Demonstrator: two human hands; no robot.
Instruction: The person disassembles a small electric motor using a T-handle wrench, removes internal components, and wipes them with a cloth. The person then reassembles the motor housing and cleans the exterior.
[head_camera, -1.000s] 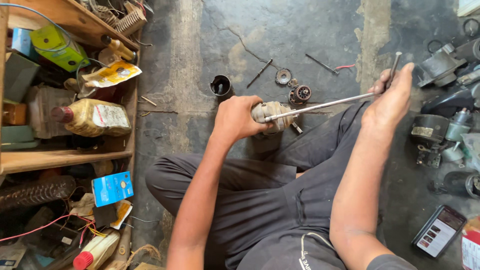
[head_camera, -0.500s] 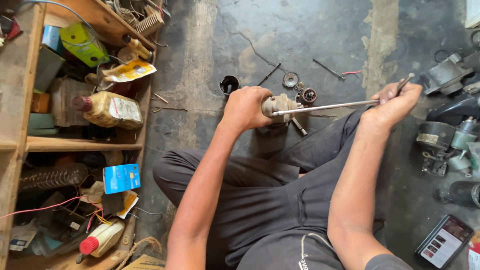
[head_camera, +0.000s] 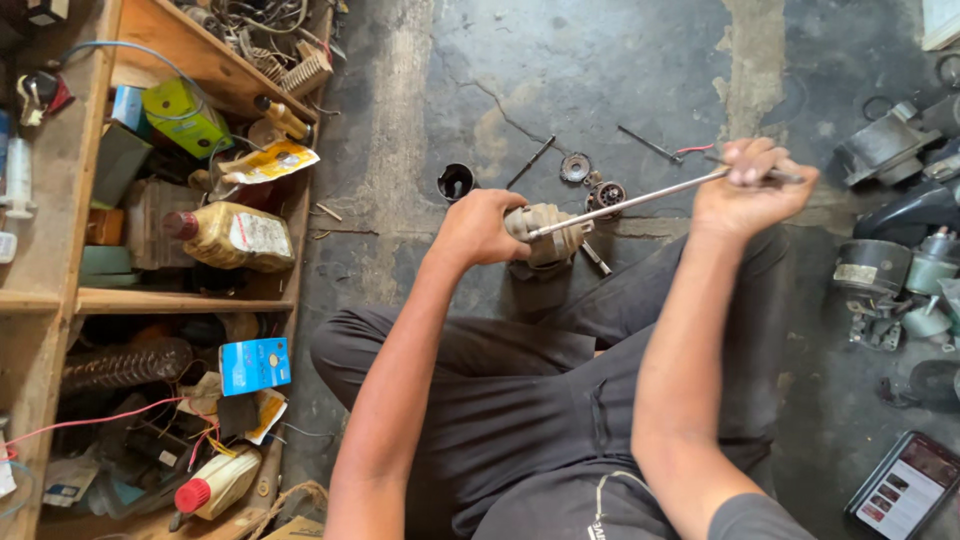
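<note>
Over the knees, the left hand (head_camera: 480, 228) is gripping a motor housing (head_camera: 550, 235), while the right hand (head_camera: 745, 190) is fisting a rod (head_camera: 630, 200) seated in it. Beyond, small parts (head_camera: 595, 185) are dotting open floor (head_camera: 600, 60); shelves (head_camera: 70, 300) are crowding the left.

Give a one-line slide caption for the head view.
Left hand steadies a metal motor housing; right hand grips a long wrench.
</note>
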